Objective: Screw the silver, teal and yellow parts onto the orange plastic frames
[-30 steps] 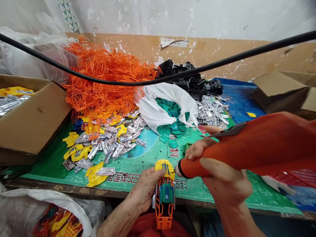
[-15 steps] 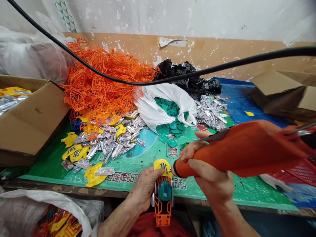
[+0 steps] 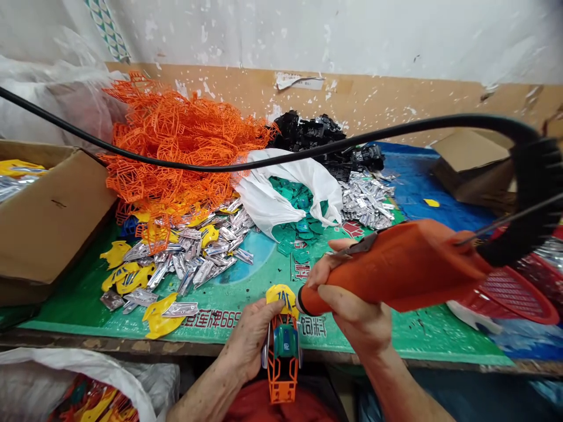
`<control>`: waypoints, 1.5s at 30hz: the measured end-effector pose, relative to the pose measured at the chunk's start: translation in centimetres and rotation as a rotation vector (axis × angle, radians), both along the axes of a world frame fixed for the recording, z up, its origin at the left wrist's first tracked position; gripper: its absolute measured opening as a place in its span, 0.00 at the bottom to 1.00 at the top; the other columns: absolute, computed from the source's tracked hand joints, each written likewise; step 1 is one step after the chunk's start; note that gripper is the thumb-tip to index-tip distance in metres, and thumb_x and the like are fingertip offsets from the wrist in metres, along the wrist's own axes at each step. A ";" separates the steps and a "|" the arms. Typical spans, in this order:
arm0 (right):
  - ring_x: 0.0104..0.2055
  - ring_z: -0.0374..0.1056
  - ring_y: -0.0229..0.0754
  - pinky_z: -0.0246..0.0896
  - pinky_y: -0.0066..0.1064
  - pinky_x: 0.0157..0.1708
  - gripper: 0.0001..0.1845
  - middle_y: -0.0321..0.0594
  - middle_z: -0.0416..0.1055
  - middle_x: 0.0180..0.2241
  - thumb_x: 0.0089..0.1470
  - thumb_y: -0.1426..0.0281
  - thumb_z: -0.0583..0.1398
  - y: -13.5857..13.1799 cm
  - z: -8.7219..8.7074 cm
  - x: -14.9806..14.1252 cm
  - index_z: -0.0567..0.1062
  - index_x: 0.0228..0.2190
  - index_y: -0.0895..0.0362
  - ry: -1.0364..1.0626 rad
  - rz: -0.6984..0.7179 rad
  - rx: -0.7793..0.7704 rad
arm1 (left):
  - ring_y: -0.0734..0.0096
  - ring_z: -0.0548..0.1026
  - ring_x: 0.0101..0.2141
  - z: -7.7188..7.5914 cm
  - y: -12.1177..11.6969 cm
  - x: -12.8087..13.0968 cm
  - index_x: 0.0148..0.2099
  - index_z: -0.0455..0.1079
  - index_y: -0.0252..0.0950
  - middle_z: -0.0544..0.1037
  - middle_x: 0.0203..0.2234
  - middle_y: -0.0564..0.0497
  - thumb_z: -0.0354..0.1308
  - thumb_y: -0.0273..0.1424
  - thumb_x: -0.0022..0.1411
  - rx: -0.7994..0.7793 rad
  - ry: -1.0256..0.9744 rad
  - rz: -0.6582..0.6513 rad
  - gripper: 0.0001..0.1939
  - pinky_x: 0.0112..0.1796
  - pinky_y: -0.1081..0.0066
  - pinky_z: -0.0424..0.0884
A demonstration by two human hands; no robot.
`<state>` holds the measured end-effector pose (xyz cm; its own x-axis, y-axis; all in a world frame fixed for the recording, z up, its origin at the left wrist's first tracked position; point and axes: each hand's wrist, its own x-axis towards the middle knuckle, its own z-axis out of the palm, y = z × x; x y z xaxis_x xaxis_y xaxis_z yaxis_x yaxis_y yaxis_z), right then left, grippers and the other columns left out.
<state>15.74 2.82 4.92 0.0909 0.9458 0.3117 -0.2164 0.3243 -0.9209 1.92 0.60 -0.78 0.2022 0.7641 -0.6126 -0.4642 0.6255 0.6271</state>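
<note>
Left hand (image 3: 250,340): it grasps the plastic model (image 3: 284,363) firmly, just over the table front.
Right hand (image 3: 347,310): it is clenched around the orange-handled tool (image 3: 396,275).
Tool tip: touching the model's yellow piece (image 3: 279,296).
Edge: the wooden table edge (image 3: 109,346) passes behind the model.
Room: the green printed sheet (image 3: 417,334) spreads under the tool.

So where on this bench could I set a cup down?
Green sacking lies open below the orange-handled tool, beside the red mesh basket; blue tarp lies open right of the silver parts. The back is crowded with orange plastic frames and black parts.
</note>
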 end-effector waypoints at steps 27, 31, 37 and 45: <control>0.23 0.65 0.38 0.65 0.36 0.28 0.10 0.34 0.69 0.22 0.34 0.68 0.68 7.4 -2.1 8.9 0.74 0.21 0.60 -0.129 -0.629 0.095 | 0.72 0.73 0.18 0.1 0.2 -0.5 0.32 0.71 0.30 0.77 0.20 0.46 0.65 0.37 0.50 -0.031 0.034 -0.179 0.14 0.20 0.75 0.67; 0.23 0.65 0.38 0.65 0.36 0.28 0.09 0.34 0.69 0.22 0.34 0.69 0.68 7.3 -2.2 8.8 0.74 0.20 0.59 -0.126 -0.620 0.102 | 0.70 0.73 0.18 0.1 0.2 -0.5 0.33 0.71 0.30 0.77 0.20 0.45 0.65 0.37 0.50 -0.040 0.032 -0.195 0.14 0.20 0.74 0.68; 0.23 0.65 0.37 0.65 0.36 0.28 0.09 0.33 0.69 0.22 0.34 0.69 0.68 7.3 -2.2 8.7 0.73 0.20 0.59 -0.118 -0.624 0.104 | 0.68 0.74 0.18 0.0 0.4 -0.5 0.32 0.71 0.29 0.78 0.20 0.43 0.65 0.36 0.49 -0.059 0.034 -0.179 0.14 0.20 0.74 0.68; 0.24 0.67 0.39 0.66 0.39 0.31 0.09 0.33 0.69 0.23 0.34 0.69 0.68 7.1 -2.1 8.6 0.74 0.21 0.58 -0.127 -0.632 0.105 | 0.69 0.75 0.19 0.1 0.4 -0.5 0.33 0.73 0.29 0.78 0.21 0.45 0.67 0.36 0.48 -0.071 -0.020 -0.145 0.15 0.21 0.74 0.69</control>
<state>24.34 9.91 2.79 0.5761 0.6860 0.4445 0.1537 0.4432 -0.8832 1.40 1.00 -0.70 0.3200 0.6808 -0.6589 -0.3773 0.7295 0.5705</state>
